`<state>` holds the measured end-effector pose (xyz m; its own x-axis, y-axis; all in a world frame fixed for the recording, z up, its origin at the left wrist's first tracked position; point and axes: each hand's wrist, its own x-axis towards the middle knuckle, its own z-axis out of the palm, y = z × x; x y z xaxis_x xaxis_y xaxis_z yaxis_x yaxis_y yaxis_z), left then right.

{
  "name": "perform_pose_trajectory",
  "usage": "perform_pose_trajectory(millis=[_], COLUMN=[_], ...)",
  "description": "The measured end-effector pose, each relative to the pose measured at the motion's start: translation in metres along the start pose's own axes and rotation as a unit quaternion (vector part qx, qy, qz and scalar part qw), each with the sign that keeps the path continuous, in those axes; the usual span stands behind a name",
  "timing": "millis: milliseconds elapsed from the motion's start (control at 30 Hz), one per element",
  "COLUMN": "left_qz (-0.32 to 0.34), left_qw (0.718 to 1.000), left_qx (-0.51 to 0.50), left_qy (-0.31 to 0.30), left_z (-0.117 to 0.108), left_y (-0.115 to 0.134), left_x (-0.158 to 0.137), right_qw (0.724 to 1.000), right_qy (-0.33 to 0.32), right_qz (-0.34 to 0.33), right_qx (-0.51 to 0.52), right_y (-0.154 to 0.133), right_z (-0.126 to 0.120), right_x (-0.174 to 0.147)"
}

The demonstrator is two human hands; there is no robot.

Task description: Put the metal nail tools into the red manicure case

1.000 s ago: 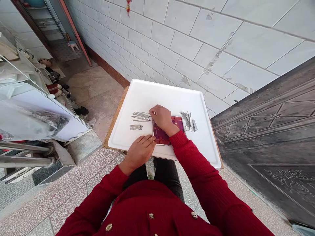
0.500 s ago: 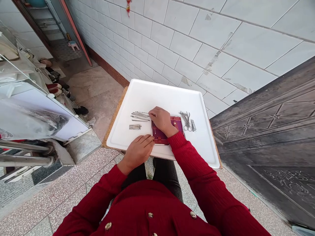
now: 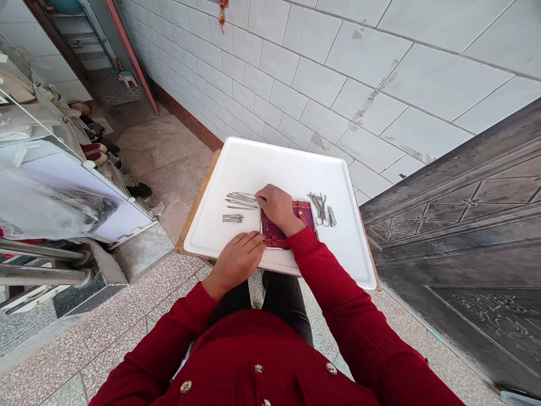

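A dark red manicure case [image 3: 276, 238] lies unfolded on a white tray top [image 3: 279, 163]. Over its upper left part is my right hand [image 3: 276, 206], thumb and fingers pinched together; whatever is between them is too small to make out. My left hand [image 3: 240, 256] rests at the case's lower left edge, fingers stretched out and fingertips touching it. Left of the case lie several slim metal tools [image 3: 240, 200], the nearest close to my right fingertips. Below those sits a nail clipper [image 3: 233, 218]. To the case's right are small scissors [image 3: 323, 210] and another clipper [image 3: 332, 217].
Brown board edges [image 3: 198, 194] show under the tray. A tiled wall [image 3: 274, 84] stands behind it, a dark carved door [image 3: 465, 225] to the right. A shoe rack [image 3: 76, 186] and metal rails [image 3: 42, 276] are on the left.
The view has shifted very slightly. Both hands stay in nearly the same place, and the tools and the case lie as before.
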<state>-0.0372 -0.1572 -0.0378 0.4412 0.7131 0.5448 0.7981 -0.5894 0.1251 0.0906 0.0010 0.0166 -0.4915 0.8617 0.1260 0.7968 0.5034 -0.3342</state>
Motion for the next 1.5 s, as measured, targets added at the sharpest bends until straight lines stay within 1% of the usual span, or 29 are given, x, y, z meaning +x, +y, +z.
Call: perform_pose_trajectory(millis=[100,233,433,667,900,1067,1167,1267,1333,1367,1400,1433,1500], left_qz=[0.001,-0.007,-0.007,0.003,-0.002,-0.001,-0.002,-0.005,-0.003,-0.002,-0.001,0.000,0.000], left_qw=[1.000,1.000,1.000,1.000,1.000,1.000,1.000,1.000,1.000,1.000,1.000,1.000,1.000], left_qx=[0.002,-0.010,-0.004,0.003,-0.008,-0.007,-0.004,-0.003,-0.001,0.000,0.001,0.002,0.002], left_qy=[0.003,-0.009,-0.002,0.007,0.001,0.008,0.010,0.003,0.002,0.003,0.005,0.006,0.008], left_z=[0.000,0.000,0.002,0.004,0.006,0.007,0.007,0.006,0.004,0.004,0.003,0.002,0.002], left_y=[0.000,0.001,0.001,-0.001,-0.001,0.000,0.000,0.000,0.000,0.000,0.000,0.000,-0.001], left_x=[0.000,-0.001,-0.001,-0.002,-0.004,-0.004,-0.004,-0.004,-0.004,-0.003,-0.003,-0.003,-0.002], right_qw=[1.000,1.000,0.998,0.991,0.982,0.978,0.977,0.984,0.993,0.994,0.991,0.981,0.950], right_qy=[0.001,0.000,-0.016,-0.059,-0.101,-0.125,-0.143,-0.132,-0.096,-0.077,-0.063,-0.055,-0.051], right_qz=[-0.001,-0.007,-0.042,-0.047,-0.046,-0.038,-0.048,-0.067,-0.063,-0.050,-0.031,-0.009,0.030], right_qx=[-0.007,-0.022,-0.050,-0.107,-0.151,-0.163,-0.153,-0.096,-0.008,0.051,0.117,0.185,0.308], right_y=[0.000,-0.001,-0.012,-0.023,-0.032,-0.039,-0.041,-0.036,-0.027,-0.021,-0.013,-0.006,0.010], right_z=[0.000,0.001,0.001,-0.003,0.002,0.001,-0.001,-0.002,-0.003,-0.003,-0.004,-0.004,-0.005], right_x=[0.000,0.000,0.004,0.022,0.043,0.051,0.055,0.055,0.052,0.049,0.046,0.042,0.031])
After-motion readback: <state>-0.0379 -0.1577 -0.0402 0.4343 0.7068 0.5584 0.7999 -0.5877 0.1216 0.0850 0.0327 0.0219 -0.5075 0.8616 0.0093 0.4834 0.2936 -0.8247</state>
